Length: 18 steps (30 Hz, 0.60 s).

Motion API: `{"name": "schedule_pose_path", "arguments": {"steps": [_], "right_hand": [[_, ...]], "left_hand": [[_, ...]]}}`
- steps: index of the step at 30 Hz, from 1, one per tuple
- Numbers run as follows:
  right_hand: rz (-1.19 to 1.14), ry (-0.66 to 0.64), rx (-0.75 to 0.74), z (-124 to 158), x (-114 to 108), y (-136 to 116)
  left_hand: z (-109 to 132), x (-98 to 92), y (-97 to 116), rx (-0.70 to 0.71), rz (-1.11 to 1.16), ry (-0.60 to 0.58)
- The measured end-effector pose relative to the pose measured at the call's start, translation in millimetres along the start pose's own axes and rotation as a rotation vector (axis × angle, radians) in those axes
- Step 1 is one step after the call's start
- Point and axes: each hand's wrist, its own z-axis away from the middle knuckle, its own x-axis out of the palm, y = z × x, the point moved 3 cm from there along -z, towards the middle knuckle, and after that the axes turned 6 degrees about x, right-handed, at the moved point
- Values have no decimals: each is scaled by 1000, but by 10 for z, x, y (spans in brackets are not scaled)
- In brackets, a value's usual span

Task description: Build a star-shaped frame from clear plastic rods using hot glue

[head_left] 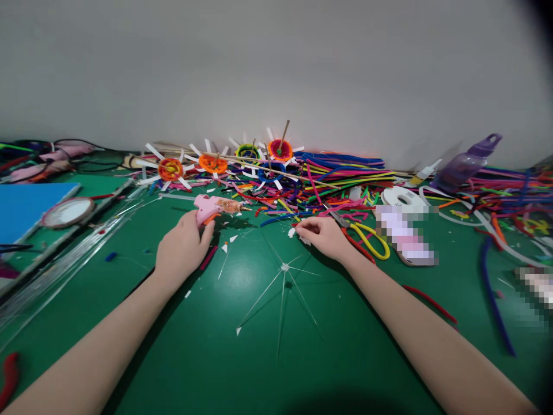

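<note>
Forearms [108, 340] are parted, likely sparing spoked frame [284, 267] between; glue gun [216, 206] gripped by left hand [181, 245], white scrap [292, 232] pinched by right hand [326, 235].

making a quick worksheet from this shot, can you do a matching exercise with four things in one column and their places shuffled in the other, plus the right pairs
Things
1. pink pistol-shaped glue gun
2. scissors with yellow and red handles
3. tinted purple plastic bottle with a looped cap
4. thin, clear spoked frame, its spokes fanning out from a hub

Places
A. at the back right, near the plain grey wall
B. between the two forearms
C. in the left grip
D. just right of the right grip

Right pairs: 1-C, 2-D, 3-A, 4-B
</note>
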Motion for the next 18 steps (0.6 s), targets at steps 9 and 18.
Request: {"name": "schedule_pose_path", "arguments": {"steps": [9, 18], "right_hand": [[-11, -3, 10, -3, 2, 15], [8, -1, 8, -4, 16, 35]], "left_hand": [[1, 0, 9, 16, -20, -17], [2, 3, 7, 39, -24, -6]]}}
